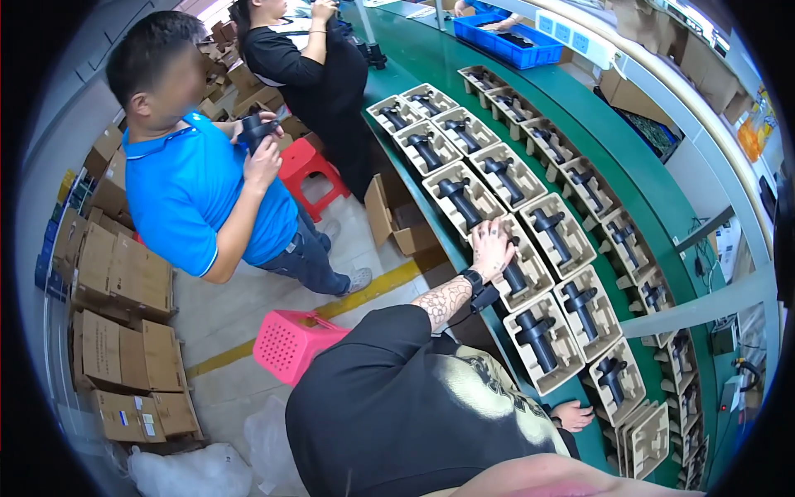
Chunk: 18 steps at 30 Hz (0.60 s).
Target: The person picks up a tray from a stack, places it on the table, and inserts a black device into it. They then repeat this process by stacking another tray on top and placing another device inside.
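My left hand [492, 248], with a dark band on its wrist, reaches over a moulded brown pulp tray [537, 290] in the near row. Its fingers curl over the head end of a black tube-shaped device [515, 273] lying in that tray. The hand hides the device's head; the device's exact kind I cannot tell. Lower down, my right hand [571, 416] lies with fingers stretched out on the green tabletop [592, 443], holding nothing. Nearest to it are a tray with another black device [611, 379] and a stack of pulp trays [648, 441].
More device-filled trays [497, 174] line the bench, with a far row [584, 182] beyond. A blue crate [507, 41] stands at the back. On my left are a pink stool [294, 344], a red stool [310, 174], cartons [124, 273] and a person in blue [186, 182] holding a black device.
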Motion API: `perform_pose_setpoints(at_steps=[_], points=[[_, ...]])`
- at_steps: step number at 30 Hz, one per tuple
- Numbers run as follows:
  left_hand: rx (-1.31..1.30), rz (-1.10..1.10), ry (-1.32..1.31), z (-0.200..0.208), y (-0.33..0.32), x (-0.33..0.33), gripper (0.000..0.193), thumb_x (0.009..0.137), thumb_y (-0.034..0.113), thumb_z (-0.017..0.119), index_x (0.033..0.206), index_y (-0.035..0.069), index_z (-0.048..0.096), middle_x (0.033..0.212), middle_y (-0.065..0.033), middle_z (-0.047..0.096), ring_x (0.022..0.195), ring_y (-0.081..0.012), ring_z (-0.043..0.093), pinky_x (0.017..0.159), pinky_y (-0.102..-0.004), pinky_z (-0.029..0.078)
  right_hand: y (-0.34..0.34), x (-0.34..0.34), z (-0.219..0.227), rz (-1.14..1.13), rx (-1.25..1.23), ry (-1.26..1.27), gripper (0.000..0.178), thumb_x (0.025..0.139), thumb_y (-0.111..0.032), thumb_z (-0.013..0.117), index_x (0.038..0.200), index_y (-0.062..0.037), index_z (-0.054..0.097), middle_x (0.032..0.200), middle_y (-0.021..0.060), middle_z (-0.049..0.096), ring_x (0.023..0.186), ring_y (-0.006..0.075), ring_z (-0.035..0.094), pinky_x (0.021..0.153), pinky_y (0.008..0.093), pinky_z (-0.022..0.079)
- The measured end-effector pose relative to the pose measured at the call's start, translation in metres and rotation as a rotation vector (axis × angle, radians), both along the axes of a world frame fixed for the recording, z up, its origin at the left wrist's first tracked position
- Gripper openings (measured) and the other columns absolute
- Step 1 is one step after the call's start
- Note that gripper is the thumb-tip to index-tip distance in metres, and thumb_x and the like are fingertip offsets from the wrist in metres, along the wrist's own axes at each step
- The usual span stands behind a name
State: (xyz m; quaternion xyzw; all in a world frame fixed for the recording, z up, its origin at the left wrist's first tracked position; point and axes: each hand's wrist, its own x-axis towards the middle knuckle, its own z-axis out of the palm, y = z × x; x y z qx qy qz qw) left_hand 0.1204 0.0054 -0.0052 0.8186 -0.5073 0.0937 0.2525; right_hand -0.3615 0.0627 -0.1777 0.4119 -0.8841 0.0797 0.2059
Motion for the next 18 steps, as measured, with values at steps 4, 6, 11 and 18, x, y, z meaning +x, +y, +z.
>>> perform_pose_setpoints(at_steps=[4, 6, 11, 18], points=[[-0.006, 0.01, -0.018, -0.002, 0.001, 0.005, 0.032, 0.078, 0.032, 0.061, 0.087, 0.003, 0.071, 0.132, -0.0174, 0.047, 0.122, -0.0336, 0.039, 0.103, -0.048, 0.027, 0.001, 0.013, 0.003, 0.03, 0.015, 0.017, 0.042, 0.091, -0.039, 0.041, 0.129, -0.0205, 0.05, 0.136, 0.0034, 0.047, 0.128, 0.0238, 0.044, 0.101, 0.047, 0.034], [-0.005, 0.011, -0.004, -0.004, 0.0, 0.004, 0.032, 0.078, 0.032, 0.061, 0.087, 0.003, 0.072, 0.132, -0.0173, 0.047, 0.122, -0.0335, 0.038, 0.104, -0.0481, 0.026, 0.001, 0.015, 0.012, 0.006, 0.076, -0.021, 0.044, 0.09, -0.034, 0.046, 0.131, -0.0177, 0.048, 0.138, 0.0052, 0.046, 0.129, 0.025, 0.042, 0.102, 0.046, 0.034], [-0.022, -0.003, 0.009, -0.001, -0.004, 0.0, 0.031, 0.078, 0.032, 0.061, 0.085, 0.003, 0.072, 0.132, -0.017, 0.048, 0.123, -0.0334, 0.038, 0.104, -0.0481, 0.026, 0.0, 0.012, 0.01, 0.036, -0.009, -0.043, 0.044, 0.09, -0.033, 0.045, 0.132, -0.0175, 0.047, 0.138, 0.006, 0.045, 0.13, 0.0258, 0.041, 0.102, 0.0482, 0.033], [-0.015, 0.002, 0.023, -0.002, -0.002, 0.002, 0.032, 0.078, 0.032, 0.061, 0.084, 0.003, 0.073, 0.133, -0.0166, 0.048, 0.122, -0.0335, 0.038, 0.105, -0.048, 0.025, 0.003, 0.017, 0.015, 0.027, 0.027, -0.057, 0.043, 0.09, -0.033, 0.045, 0.13, -0.0177, 0.049, 0.138, 0.0064, 0.046, 0.13, 0.0254, 0.041, 0.102, 0.0484, 0.033]])
